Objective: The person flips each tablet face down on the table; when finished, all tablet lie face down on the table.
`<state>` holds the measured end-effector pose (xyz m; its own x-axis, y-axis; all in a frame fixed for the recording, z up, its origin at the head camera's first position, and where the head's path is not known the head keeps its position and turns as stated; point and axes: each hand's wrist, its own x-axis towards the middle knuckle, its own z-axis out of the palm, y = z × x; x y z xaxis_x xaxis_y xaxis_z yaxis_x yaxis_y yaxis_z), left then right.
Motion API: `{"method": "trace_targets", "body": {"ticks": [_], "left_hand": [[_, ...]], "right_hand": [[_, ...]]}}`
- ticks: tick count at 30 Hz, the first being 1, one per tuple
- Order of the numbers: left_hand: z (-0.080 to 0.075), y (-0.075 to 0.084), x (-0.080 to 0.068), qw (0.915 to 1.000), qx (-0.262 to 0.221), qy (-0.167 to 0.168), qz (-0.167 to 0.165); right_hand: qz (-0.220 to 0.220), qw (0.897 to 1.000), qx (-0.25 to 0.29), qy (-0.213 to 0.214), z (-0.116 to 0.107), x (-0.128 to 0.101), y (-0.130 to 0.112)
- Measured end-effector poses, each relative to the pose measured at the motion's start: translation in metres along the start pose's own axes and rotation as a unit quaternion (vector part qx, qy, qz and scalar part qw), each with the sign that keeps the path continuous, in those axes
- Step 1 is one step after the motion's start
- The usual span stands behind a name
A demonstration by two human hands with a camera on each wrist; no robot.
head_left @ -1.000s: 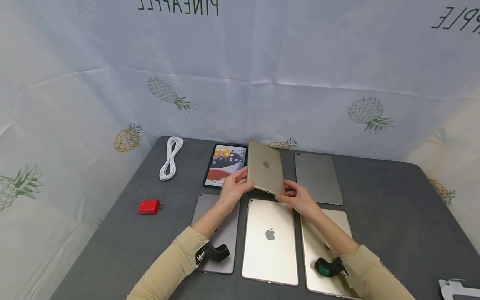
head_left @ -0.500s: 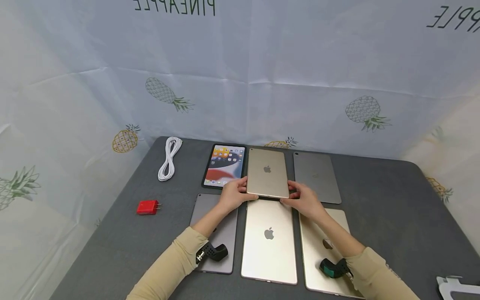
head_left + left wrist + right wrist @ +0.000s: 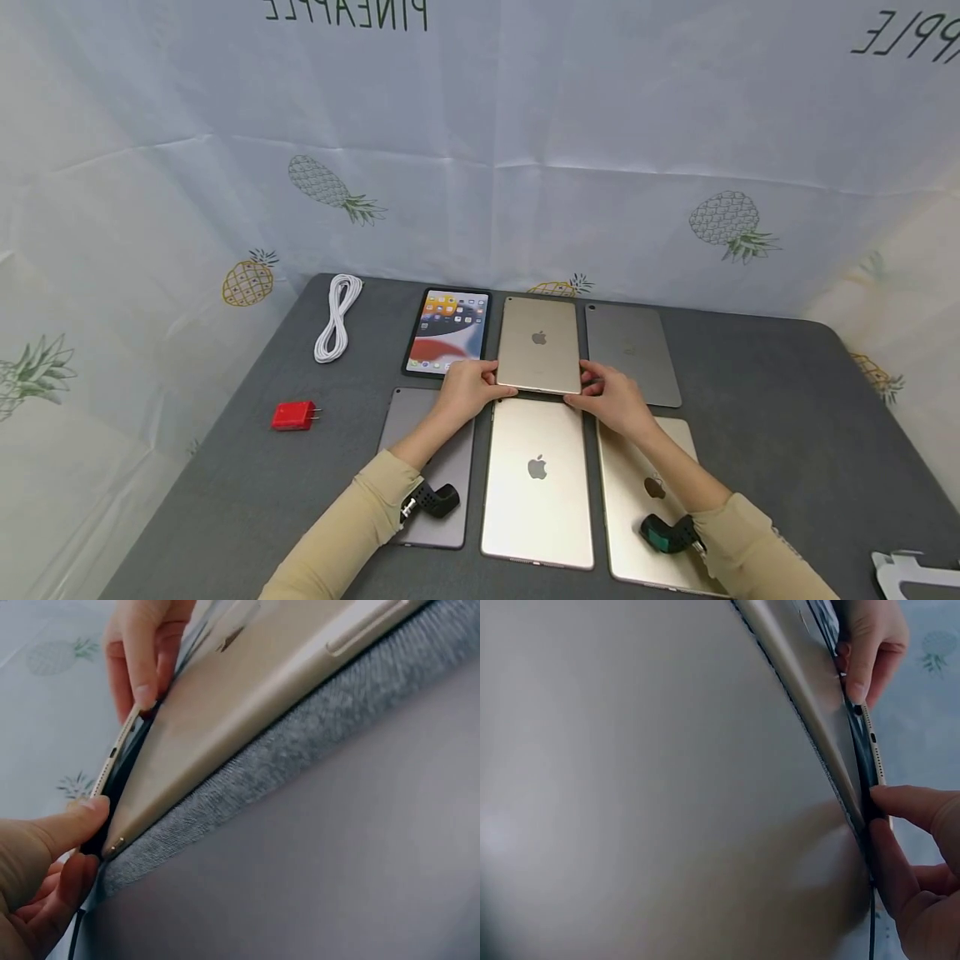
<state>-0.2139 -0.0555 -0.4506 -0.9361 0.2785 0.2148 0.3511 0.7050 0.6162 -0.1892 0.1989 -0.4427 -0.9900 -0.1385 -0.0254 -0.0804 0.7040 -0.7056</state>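
Observation:
A small gold tablet (image 3: 538, 358) with an apple logo lies back side up in the far row. My left hand (image 3: 467, 392) holds its near left corner between thumb and fingers. At the near right corner, my right hand (image 3: 613, 402) grips it the same way. The wrist views show the tablet's port edge (image 3: 112, 752) between the two hands, slightly above the dark table surface. Just in front lies a larger gold tablet (image 3: 537, 508), also back side up. The fingers under the small tablet are partly hidden.
A lit-screen tablet (image 3: 448, 329) is at left, a grey tablet (image 3: 633, 354) at right. Nearer lie another grey tablet (image 3: 442, 454) and a gold one (image 3: 637, 533), under my forearms. A white cable (image 3: 337, 317), red charger (image 3: 294, 415) and white object (image 3: 915, 575) lie farther out.
The small gold tablet, tilted up and turned a second ago, has come down nearly flat and straightened, then shifted slightly right. Both hands have stayed on its near corners.

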Motion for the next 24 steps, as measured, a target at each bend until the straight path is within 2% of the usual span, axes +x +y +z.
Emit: {"method": "trace_targets", "body": {"ticks": [9,15,24], "left_hand": [[0.001,0.001,0.002,0.9999,0.001,0.006,0.008],[0.007,0.011,0.004,0.9997,-0.008,-0.005,0.021],[0.011,0.006,0.002,0.9981,-0.002,0.054,0.031]], "right_hand": [[-0.008,0.999,-0.038,0.008,0.002,0.006,-0.001],[-0.042,0.998,-0.043,0.008,0.007,0.009,-0.008],[-0.032,0.999,-0.033,0.007,0.007,0.009,-0.006]]}}
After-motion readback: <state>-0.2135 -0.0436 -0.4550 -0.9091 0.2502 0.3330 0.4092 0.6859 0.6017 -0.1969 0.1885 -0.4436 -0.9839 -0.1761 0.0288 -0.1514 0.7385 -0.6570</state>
